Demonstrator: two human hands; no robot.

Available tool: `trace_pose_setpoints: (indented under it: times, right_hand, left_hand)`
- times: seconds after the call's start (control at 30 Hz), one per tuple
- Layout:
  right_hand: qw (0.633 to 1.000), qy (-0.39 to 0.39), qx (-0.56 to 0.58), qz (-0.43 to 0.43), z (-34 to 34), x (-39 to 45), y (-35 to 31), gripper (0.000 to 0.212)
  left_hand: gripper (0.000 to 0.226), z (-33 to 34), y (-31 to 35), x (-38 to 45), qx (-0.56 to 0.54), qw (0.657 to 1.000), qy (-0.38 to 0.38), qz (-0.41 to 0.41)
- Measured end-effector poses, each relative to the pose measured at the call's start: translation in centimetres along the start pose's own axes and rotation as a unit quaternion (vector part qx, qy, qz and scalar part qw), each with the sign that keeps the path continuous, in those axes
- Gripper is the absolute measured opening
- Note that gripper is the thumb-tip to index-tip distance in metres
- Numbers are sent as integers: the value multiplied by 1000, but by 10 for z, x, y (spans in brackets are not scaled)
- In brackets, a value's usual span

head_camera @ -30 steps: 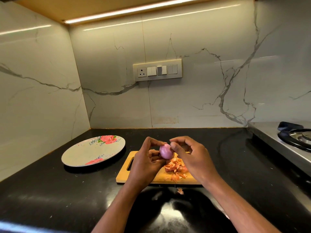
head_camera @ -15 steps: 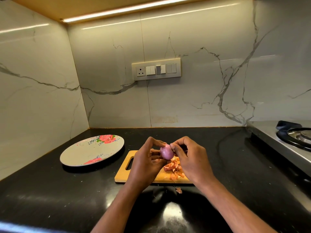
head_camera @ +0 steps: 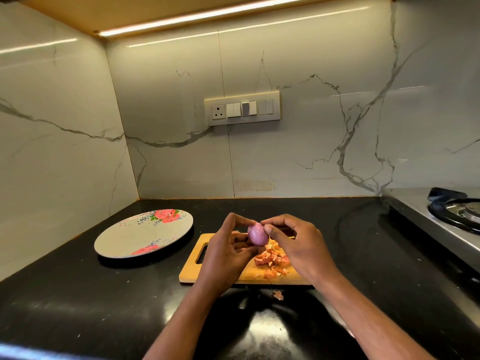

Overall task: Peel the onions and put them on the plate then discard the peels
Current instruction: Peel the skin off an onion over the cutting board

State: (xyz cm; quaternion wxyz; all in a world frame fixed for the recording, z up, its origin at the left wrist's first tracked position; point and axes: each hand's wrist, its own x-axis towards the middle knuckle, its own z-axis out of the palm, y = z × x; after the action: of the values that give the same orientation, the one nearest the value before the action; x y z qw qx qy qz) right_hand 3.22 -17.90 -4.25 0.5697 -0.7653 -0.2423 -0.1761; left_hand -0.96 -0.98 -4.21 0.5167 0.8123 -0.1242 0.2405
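Note:
A small purple onion (head_camera: 257, 234) is held above the wooden cutting board (head_camera: 191, 274). My left hand (head_camera: 226, 252) grips it from the left with curled fingers. My right hand (head_camera: 296, 245) pinches the onion's top with thumb and fingertip. A pile of orange-pink onion peels (head_camera: 271, 262) lies on the board under the hands. One loose peel (head_camera: 278, 295) lies on the black counter just in front of the board. The flowered plate (head_camera: 144, 235) sits to the left of the board with nothing on it.
The black counter (head_camera: 78, 294) runs to marble walls at the left and back. A steel gas stove (head_camera: 457, 216) stands at the right edge. A switch panel (head_camera: 242, 108) is on the back wall.
Both hands stay on the onion above the board. My right fingertips have shifted slightly toward the onion's top.

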Motion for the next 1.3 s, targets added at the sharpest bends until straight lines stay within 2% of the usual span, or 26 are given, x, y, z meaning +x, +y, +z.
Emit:
trace_pose_setpoints:
  times: [0.2, 0.33, 0.43, 0.53, 0.73, 0.9, 1.03, 1.13, 1.17, 1.3]
  right_hand:
    - [993, -17, 112, 30, -5, 1, -3, 15]
    - [989, 6, 140, 52, -6, 2, -2, 11]
    - [994, 23, 98, 36, -5, 2, 0, 13]
    - [999, 47, 17, -9, -2, 3, 1, 11]
    - [997, 47, -41, -47, -1, 1, 2, 14]
    - [996, 84, 21, -23, -1, 2, 1, 15]
    - [998, 57, 8, -18, -4, 2, -1, 29]
    - [998, 18, -31, -43, -3, 2, 0, 13]
    - [997, 9, -48, -58, -3, 2, 0, 15]
    - [989, 35, -91, -109, -2, 0, 1, 22]
  left_hand:
    - [54, -3, 2, 0, -61, 998, -1, -9]
    - [63, -5, 4, 0, -86, 995, -44, -27]
    - [64, -5, 6, 1, -101, 991, -80, -48]
    - [60, -4, 5, 2, -98, 991, -69, -55]
    - [51, -3, 8, 1, -115, 987, -94, -68]
    - [50, -2, 8, 0, -141, 981, -97, -86]
    - [49, -3, 4, 1, -171, 976, -85, -101]
    - [47, -4, 3, 2, -186, 974, -75, -103]
    - [47, -4, 3, 2, -189, 974, -72, -104]
    - [43, -5, 3, 2, -199, 972, -66, -107]
